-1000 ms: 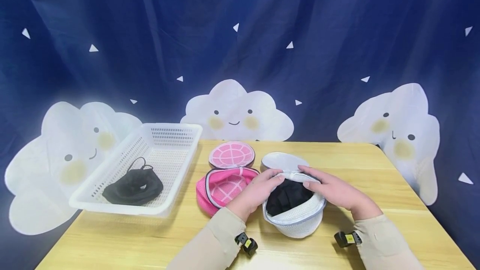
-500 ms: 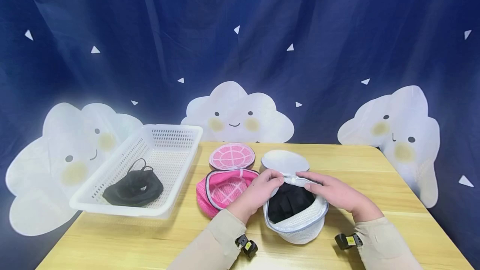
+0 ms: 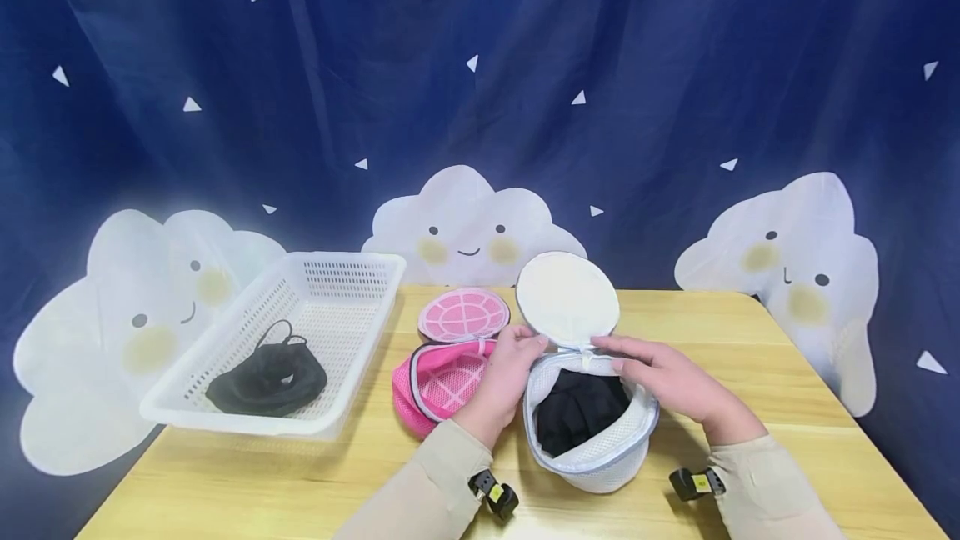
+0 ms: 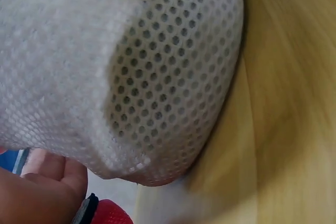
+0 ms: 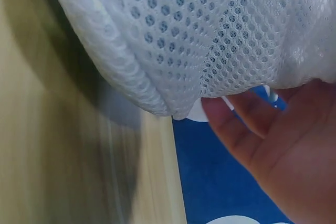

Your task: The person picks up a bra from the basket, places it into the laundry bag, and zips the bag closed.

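Note:
A white mesh laundry bag (image 3: 592,473) stands on the table with its round lid (image 3: 567,298) tilted up at the back. Folded black cloth (image 3: 577,411) lies inside it. My left hand (image 3: 501,386) grips the back left of the rim beside the lid's base. On the back right, my right hand (image 3: 667,377) holds the rim, thumb on the near side and fingers toward the hinge. Both wrist views show mesh wall close up, with the left fingertips hidden behind it. Left of it sits a pink mesh laundry bag (image 3: 408,394), its lid (image 3: 463,315) folded back.
A white plastic basket (image 3: 322,422) stands at the left, holding a black cloth item (image 3: 270,382) with thin cords. The wooden table (image 3: 795,440) ends at a blue curtain (image 3: 637,132) with cloud shapes. The pink bag sits right by my left wrist.
The white lid has risen from lying back on the table to a steep tilt. My left hand has shifted slightly left and away from me along the rim; the right stays nearly in place.

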Demonstrator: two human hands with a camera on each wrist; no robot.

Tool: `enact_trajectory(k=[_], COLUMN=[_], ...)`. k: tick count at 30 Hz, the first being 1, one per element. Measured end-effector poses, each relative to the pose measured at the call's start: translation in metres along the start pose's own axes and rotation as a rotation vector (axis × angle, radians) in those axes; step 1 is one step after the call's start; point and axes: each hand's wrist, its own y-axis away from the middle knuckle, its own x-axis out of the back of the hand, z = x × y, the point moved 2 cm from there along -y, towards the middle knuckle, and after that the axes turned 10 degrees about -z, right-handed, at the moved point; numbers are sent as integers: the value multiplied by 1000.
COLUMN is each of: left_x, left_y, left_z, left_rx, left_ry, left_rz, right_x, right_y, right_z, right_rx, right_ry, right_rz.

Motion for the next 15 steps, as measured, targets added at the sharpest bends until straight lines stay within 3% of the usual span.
enact_trajectory(k=[7, 15], left_x=[1, 0], left_y=[-1, 2], left_z=[-2, 1], left_rx=[-15, -3], left_ry=[35, 2], left_rz=[-80, -65], right_x=[2, 1], right_y=[1, -2], right_z=[-3, -1], right_rx=[51, 125], right_ry=[-28, -130], right_rz=[24, 74])
